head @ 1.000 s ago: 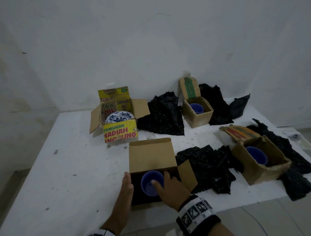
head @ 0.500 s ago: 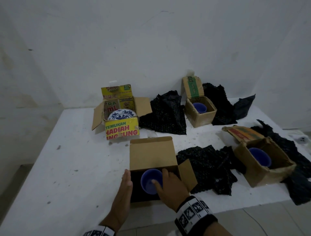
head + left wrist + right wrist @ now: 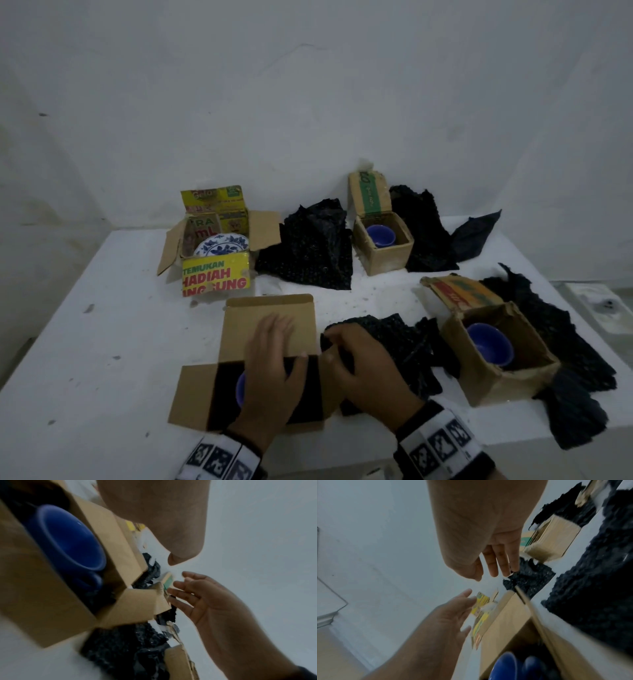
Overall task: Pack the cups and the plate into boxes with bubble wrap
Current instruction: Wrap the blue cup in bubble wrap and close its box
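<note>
A brown cardboard box (image 3: 270, 308) stands open at the table's near edge, its lid up and its left flap (image 3: 191, 394) lying flat. Inside it sits a blue cup (image 3: 68, 540) on black padding, mostly hidden in the head view under my left hand (image 3: 274, 363). That hand hovers flat over the opening with its fingers straight toward the lid, holding nothing. My right hand (image 3: 363, 366) is just right of the box, fingers extended, with the fingertips (image 3: 511, 570) touching the edge of a black bubble wrap sheet (image 3: 404, 342).
A yellow printed box (image 3: 215, 277) at the back left holds a blue-and-white plate (image 3: 219, 245). Blue cups sit in a small box (image 3: 382, 260) at the back and a box (image 3: 496, 383) at the right. More black wrap (image 3: 308, 246) lies between them on the white table (image 3: 102, 342).
My left hand left the box's side and moved over its opening. My right hand came off the cup and moved right to the bubble wrap. The box's left flap now lies open.
</note>
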